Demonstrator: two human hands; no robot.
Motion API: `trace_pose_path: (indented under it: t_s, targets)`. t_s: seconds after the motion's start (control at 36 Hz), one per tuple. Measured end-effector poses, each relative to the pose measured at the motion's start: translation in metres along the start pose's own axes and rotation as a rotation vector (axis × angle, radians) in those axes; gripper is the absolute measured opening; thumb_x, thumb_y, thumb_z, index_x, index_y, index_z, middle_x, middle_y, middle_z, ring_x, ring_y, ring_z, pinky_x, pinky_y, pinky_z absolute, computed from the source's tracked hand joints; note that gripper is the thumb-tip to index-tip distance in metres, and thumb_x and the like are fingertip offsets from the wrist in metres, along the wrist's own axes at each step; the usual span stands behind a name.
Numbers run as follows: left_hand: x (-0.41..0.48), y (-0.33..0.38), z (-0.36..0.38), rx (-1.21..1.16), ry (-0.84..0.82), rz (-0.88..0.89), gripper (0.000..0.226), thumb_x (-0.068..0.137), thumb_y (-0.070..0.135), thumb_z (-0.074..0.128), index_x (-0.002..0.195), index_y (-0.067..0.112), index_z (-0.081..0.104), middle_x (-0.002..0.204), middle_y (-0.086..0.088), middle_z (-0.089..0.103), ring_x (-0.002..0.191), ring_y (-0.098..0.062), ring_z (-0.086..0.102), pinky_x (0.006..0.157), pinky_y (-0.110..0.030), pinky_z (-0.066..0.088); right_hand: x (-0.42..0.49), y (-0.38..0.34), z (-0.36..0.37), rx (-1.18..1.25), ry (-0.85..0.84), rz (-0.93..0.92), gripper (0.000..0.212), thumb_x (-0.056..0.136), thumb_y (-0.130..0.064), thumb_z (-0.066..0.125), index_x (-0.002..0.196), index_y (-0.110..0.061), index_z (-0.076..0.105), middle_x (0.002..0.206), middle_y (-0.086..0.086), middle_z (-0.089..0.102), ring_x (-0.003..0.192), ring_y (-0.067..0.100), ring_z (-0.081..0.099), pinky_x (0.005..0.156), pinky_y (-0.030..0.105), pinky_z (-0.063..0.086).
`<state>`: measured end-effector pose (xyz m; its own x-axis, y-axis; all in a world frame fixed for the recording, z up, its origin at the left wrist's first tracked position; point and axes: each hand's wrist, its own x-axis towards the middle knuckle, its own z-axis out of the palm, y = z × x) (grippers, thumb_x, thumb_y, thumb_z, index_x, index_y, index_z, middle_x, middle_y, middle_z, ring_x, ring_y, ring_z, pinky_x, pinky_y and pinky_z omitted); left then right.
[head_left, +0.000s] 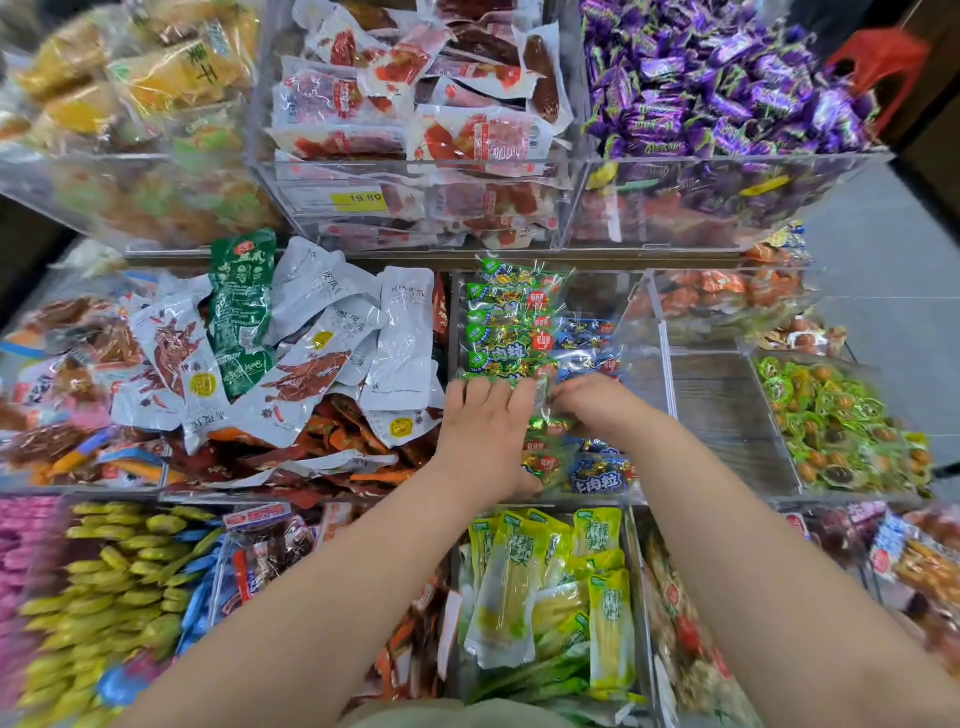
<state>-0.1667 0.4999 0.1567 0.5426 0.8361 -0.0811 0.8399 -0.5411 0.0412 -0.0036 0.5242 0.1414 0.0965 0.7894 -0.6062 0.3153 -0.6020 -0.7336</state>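
Both my hands reach into a clear acrylic bin (658, 332) of small snack packets in the middle shelf row. A neat row of green packets (506, 322) lies stacked at the bin's left side, with blue packets (589, 338) beside them. My left hand (485, 431) lies palm down on the near end of the green row, fingers extended over the packets. My right hand (597, 408) is just to its right, fingers curled down onto the packets; what it holds is hidden under the fingers. More green and blue packets (597, 475) lie loose below the hands.
White and green vacuum packs (332, 343) fill the bin to the left. An almost bare bin (722, 410) sits to the right, then green wrapped sweets (841, 426). Purple candies (727, 83) and red packs (415, 104) are above; yellow-green packs (550, 587) below.
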Motion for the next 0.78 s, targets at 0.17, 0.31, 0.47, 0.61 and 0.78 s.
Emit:
trace_pose_path:
  t_s: [0.17,0.31,0.47,0.61,0.78]
  targets:
    - [0.021,-0.006,-0.007,0.127,-0.193,0.050,0.139,0.056,0.082,0.064,0.152,0.016,-0.012,0.160,-0.013,-0.011,0.145,-0.039,-0.016,0.107,-0.054,-0.023,0.001,0.011,-0.001,0.311,0.011,0.134,0.016,0.088,0.006,0.054,0.077,-0.003,0.059,0.084,0.007,0.059,0.081,0.018,0.059,0.055,0.027,0.049]
    - [0.024,-0.007,-0.004,0.153,-0.225,0.065,0.136,0.057,0.083,0.062,0.152,0.020,-0.012,0.160,-0.015,-0.012,0.147,-0.038,-0.007,0.113,-0.056,-0.012,0.010,0.006,-0.005,0.294,0.234,0.078,0.015,0.093,-0.019,0.049,0.091,-0.009,0.060,0.084,0.007,0.062,0.079,0.023,0.057,0.071,0.034,0.047]
    - [0.017,-0.008,-0.003,0.094,-0.160,0.018,0.143,0.054,0.083,0.064,0.149,0.019,-0.022,0.160,-0.019,-0.006,0.148,-0.035,-0.003,0.115,-0.051,-0.010,0.012,0.006,0.019,0.360,0.161,0.103,0.031,0.090,-0.042,0.049,0.110,-0.020,0.058,0.106,0.002,0.055,0.109,0.027,0.055,0.081,0.040,0.040]
    - [0.004,-0.019,-0.007,0.073,-0.168,-0.066,0.148,0.054,0.088,0.058,0.147,0.007,-0.023,0.156,-0.018,-0.025,0.141,-0.037,-0.029,0.110,-0.050,-0.021,0.002,0.007,0.008,0.457,0.222,-0.080,0.042,0.087,-0.038,0.060,0.124,-0.019,0.052,0.117,0.001,0.057,0.097,0.016,0.057,0.078,0.028,0.046]
    - [-0.012,-0.025,-0.011,-0.021,-0.217,-0.119,0.134,0.061,0.083,0.060,0.150,0.010,-0.009,0.157,-0.014,-0.022,0.142,-0.034,-0.029,0.114,-0.052,-0.017,-0.017,0.006,0.008,0.007,0.230,-0.412,0.025,0.072,-0.030,0.079,0.085,-0.039,0.059,0.091,-0.015,0.061,0.086,0.003,0.057,0.072,0.028,0.051]
